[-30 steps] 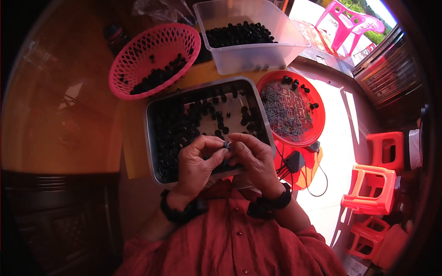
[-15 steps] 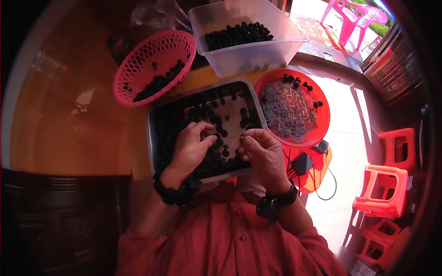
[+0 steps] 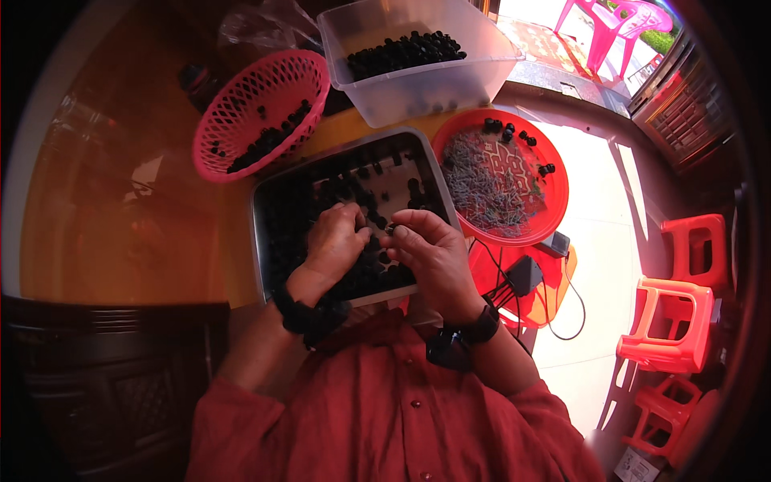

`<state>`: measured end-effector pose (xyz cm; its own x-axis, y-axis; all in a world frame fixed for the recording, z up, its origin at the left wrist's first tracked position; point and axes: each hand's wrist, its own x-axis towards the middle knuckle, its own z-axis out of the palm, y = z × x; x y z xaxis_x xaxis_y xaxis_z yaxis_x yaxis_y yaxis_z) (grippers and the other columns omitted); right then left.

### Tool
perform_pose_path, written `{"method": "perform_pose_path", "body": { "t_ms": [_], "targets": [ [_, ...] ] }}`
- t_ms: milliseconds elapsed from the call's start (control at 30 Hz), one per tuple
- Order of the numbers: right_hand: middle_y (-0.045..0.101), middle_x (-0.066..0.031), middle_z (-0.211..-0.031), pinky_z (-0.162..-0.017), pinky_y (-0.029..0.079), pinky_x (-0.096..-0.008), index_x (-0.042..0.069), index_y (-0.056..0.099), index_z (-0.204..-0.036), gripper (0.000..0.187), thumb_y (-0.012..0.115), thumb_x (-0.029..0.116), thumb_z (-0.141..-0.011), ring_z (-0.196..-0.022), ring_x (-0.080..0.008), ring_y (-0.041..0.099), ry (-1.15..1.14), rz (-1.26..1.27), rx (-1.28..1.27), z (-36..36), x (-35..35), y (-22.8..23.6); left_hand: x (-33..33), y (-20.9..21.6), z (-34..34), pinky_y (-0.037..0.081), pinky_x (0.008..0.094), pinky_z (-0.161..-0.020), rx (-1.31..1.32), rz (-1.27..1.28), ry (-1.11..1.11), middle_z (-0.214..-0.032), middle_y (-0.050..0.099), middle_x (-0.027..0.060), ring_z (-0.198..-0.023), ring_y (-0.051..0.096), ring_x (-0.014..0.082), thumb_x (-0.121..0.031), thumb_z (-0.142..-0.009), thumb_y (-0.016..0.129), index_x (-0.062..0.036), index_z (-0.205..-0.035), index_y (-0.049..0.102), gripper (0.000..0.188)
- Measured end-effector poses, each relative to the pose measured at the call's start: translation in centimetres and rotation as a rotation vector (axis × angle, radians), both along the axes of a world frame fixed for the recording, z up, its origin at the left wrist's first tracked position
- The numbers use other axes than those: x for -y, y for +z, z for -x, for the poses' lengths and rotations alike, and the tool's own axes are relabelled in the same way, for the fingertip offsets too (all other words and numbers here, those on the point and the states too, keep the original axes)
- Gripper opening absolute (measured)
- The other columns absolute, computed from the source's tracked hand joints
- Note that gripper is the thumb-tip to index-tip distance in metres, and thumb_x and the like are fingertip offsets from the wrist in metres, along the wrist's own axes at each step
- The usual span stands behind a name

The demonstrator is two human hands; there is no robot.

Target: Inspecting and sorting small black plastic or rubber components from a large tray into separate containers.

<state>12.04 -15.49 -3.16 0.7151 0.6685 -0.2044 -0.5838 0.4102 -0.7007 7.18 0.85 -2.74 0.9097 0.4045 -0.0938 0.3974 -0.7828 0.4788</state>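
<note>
A metal tray [image 3: 442, 181] in front of me holds many small black round parts [image 3: 283, 210], thick on its left side and sparser toward the right. My left hand [image 3: 334, 241] reaches down among them. Its fingers are curled together, and whatever they grip is hidden. Over the right half of the tray, my right hand [image 3: 431, 251] pinches a small dark part [image 3: 390, 229] between thumb and fingertips; its exact kind is too small to tell. The two hands are close together but apart.
Behind the tray stand a pink basket [image 3: 201, 136] and a translucent plastic bin [image 3: 450, 84], both with black parts. A red round tray [image 3: 554, 205] at the right holds grey screw-like pieces and several black parts. Cables [image 3: 499, 281] lie below it; red stools [image 3: 671, 325] stand farther right.
My left hand's fingers have dipped lower among the black parts. My right hand has come left, nearer the left one, still pinching. The whole view has shifted slightly.
</note>
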Motion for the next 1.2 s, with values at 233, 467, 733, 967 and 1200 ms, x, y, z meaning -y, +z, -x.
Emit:
{"method": "perform_pose_path", "body": {
  "t_ms": [233, 467, 733, 967, 1200],
  "targets": [
    [0.061, -0.0059, -0.093, -0.073, 0.052, -0.0246, 0.001, 0.056, -0.102, 0.016, 0.06, 0.006, -0.087, -0.084, -0.0135, 0.063, -0.011, 0.085, 0.018, 0.1, -1.1, -0.6, 1.3, 0.2, 0.6, 0.05, 0.0446, -0.069, -0.003, -0.066, -0.085, -0.085, 0.062, 0.0157, -0.082, 0.061, 0.0355, -0.013, -0.072, 0.065, -0.0032, -0.079, 0.056, 0.015],
    [0.062, -0.0055, -0.091, -0.073, 0.052, -0.0248, 0.001, 0.056, -0.102, 0.018, 0.061, 0.007, -0.087, -0.083, -0.0129, 0.063, -0.034, 0.076, 0.063, 0.6, -1.8, -0.3, 1.3, 0.7, 1.6, 0.049, 0.0386, -0.059, 0.192, 0.178, -0.07, -0.074, 0.063, 0.0181, -0.068, 0.063, 0.0348, -0.007, -0.071, 0.068, -0.0006, -0.077, 0.053, 0.017],
    [0.062, -0.0062, -0.092, -0.075, 0.053, -0.0258, 0.002, 0.055, -0.103, 0.016, 0.059, 0.008, -0.089, -0.086, -0.015, 0.064, -0.008, -0.019, 0.045, 1.1, -2.0, 0.7, 1.4, 2.0, 4.2, 0.051, 0.0227, -0.068, 0.421, 0.971, 0.107, -0.085, 0.063, 0.0032, -0.075, 0.061, 0.01, 0.001, -0.088, 0.056, -0.001, -0.093, 0.057, 0.005],
    [0.063, -0.0064, -0.089, -0.071, 0.053, -0.025, 0.001, 0.056, -0.103, 0.017, 0.061, 0.006, -0.088, -0.082, -0.0151, 0.064, -0.022, -0.047, 0.03, 1.5, -2.4, 0.2, 0.4, 0.6, 5.8, 0.051, 0.0257, -0.079, 0.448, 1.314, 0.071, -0.097, 0.063, 0.0076, -0.088, 0.062, 0.0136, 0.001, -0.086, 0.058, -0.0005, -0.102, 0.053, 0.016],
    [0.066, -0.0053, -0.087, -0.07, 0.051, -0.0217, 0.0, 0.058, -0.102, 0.018, 0.063, 0.002, -0.085, -0.078, -0.0095, 0.062, -0.024, 0.111, 0.245, 2.3, -1.7, 0.2, -0.1, 1.1, 6.0, 0.051, 0.0251, -0.08, 0.475, 1.386, 0.101, -0.101, 0.063, 0.0094, -0.089, 0.062, 0.0141, 0.001, -0.087, 0.057, -0.0011, -0.104, 0.054, 0.017]
  ]
}}
